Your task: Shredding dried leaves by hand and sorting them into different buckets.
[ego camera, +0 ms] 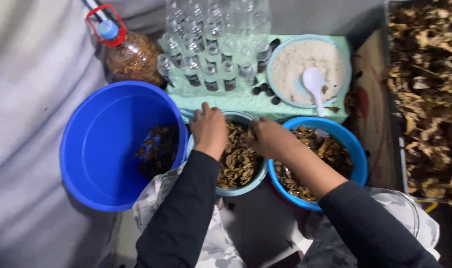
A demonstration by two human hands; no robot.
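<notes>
A pale blue bowl (258,173) full of brown dried pieces (238,161) sits in the middle, right in front of the person's knees, and both hands are down in it. The left hand (209,130) rests at the far left edge of the bowl with its fingers curled down into the pieces; whether it has hold of any cannot be told. The right hand (269,137) lies over the far right edge of the same bowl, fingers bent downward among the pieces, and its grip cannot be made out either. Both arms wear black sleeves.

Touching the bowl on the right is a bright blue basin (357,159) holding more brown pieces. On the left, just beside the bowl, stands a big blue bucket (94,149) with a small dark heap at its bottom. Behind the bowl is a light green stand (221,101) carrying a cluster of small clear bottles (211,54), a few dark caps (265,91), and a plate of white grains (298,62) with a white spoon (315,84) lying in it. A large plastic bottle (131,57) with a blue cap and red handle stands far left. A heap of dry leaves (429,99) fills the right side
</notes>
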